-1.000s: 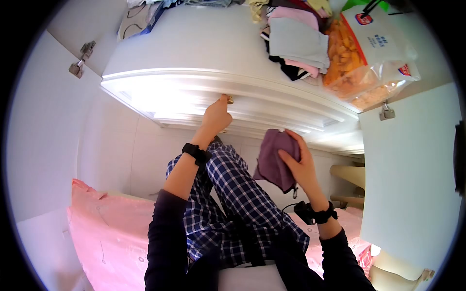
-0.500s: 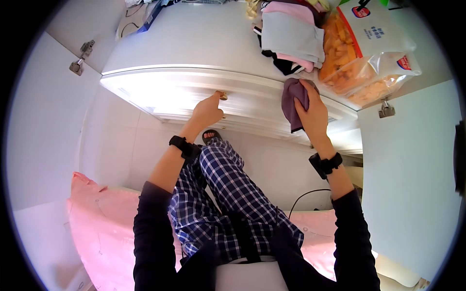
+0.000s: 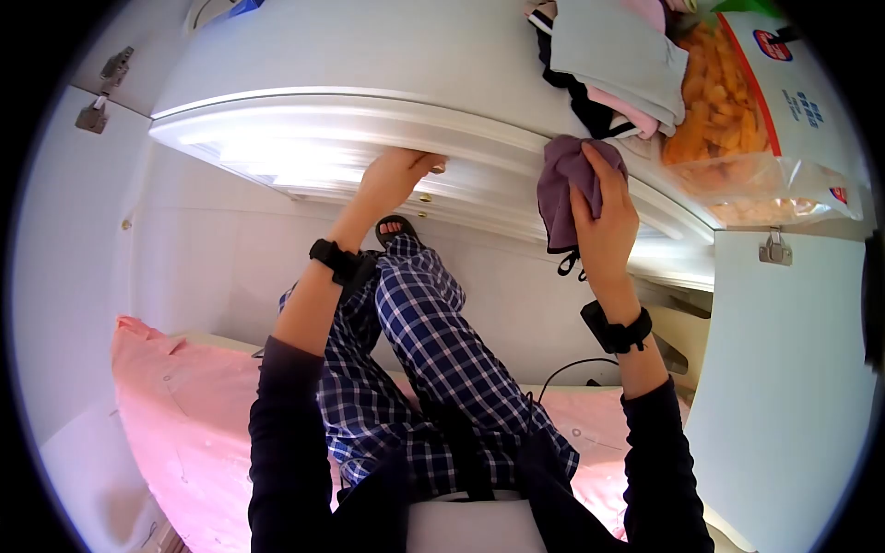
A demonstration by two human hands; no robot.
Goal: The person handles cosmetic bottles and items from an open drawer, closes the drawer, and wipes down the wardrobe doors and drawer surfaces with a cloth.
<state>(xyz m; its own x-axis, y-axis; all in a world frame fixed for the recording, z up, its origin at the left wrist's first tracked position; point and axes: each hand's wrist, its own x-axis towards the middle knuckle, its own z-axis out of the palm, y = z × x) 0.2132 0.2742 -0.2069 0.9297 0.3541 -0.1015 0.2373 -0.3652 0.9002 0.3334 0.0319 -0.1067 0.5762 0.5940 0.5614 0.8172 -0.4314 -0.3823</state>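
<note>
My left hand [image 3: 396, 180] is closed at a small brass-coloured knob [image 3: 439, 167] on the white drawer front [image 3: 323, 124] below the shelf. Its fingertips are partly hidden behind the knuckles. In my right hand [image 3: 606, 217] is a bunched purple cloth [image 3: 560, 194] with a dark edge and a thin black loop hanging from its lower end. The cloth is held against the shelf's front edge, beside folded clothes [image 3: 613, 55] in grey, pink and black.
A clear-fronted bag of orange snack pieces [image 3: 724, 101] lies right of the clothes. Open cabinet doors stand at the left [image 3: 69, 240] and right [image 3: 784, 369]. Lower drawer knobs [image 3: 425, 198] show beneath my left hand. Pink bedding [image 3: 184, 405] is behind my legs.
The view has shifted, with the clothes and snack bag now farther right. My left fingers have curled further around the knob. The cloth's black loop has come into view.
</note>
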